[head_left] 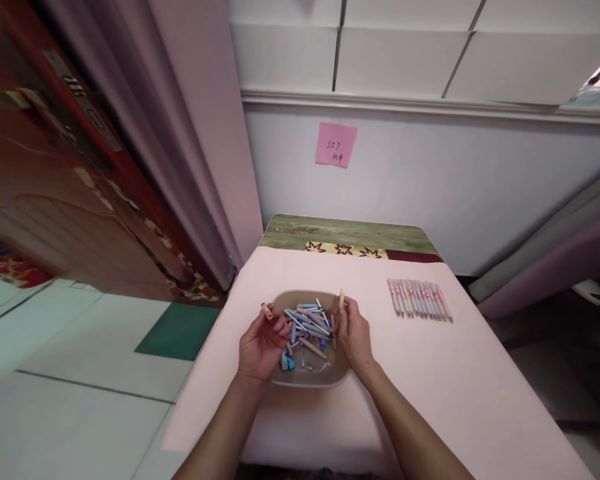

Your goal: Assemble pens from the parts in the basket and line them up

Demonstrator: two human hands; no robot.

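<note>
Over a grey-beige plastic tub (305, 385), my left hand (261, 348) is turned palm up, its thumb and fingers closed on a short orange-and-white pen part (267, 311). Across the tub, at its right rim, my right hand (356, 333) pinches a cream pen part (341, 299) that stands nearly upright. The two parts are apart. Inside the tub lie many loose blue, white and tan pen parts (307, 323), with small turquoise pieces (287, 361) near its left front. My fingers hide some of the tub's sides.
A row of several patterned pens (419, 300) lies side by side at the table's right. A pale pink cover (460, 387) drapes the table, with a green patterned strip (350, 230) showing at the back. Behind is a wall bearing a pink note (336, 145); a purple curtain (200, 120) hangs left.
</note>
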